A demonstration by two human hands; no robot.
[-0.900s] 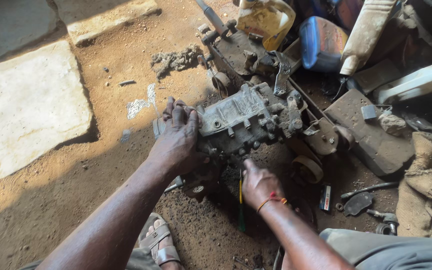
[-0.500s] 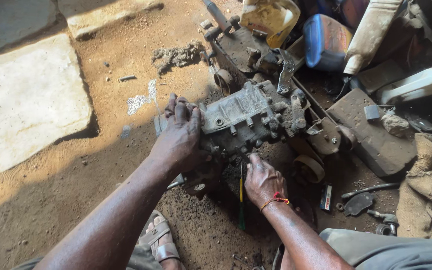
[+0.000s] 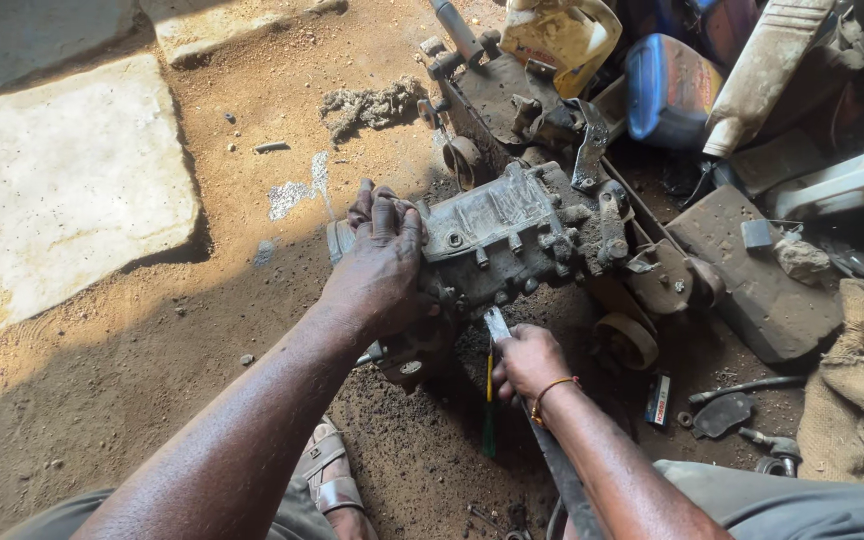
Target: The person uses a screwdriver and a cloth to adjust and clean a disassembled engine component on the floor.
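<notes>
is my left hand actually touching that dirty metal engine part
Touching. The head view shows the left hand pressed flat over the end of the engine part.

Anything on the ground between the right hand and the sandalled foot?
Head view: a green-handled screwdriver lies on the dark, oily dirt between the right hand and the grey sandalled foot; otherwise only loose soil.

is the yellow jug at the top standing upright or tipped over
Tipped: the yellow jug lies slanted on its side against the greasy machine parts, not on its base.

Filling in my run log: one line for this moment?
left hand: gripping grimy metal engine part | right hand: holding flat tool against part's underside | dirt floor
</notes>
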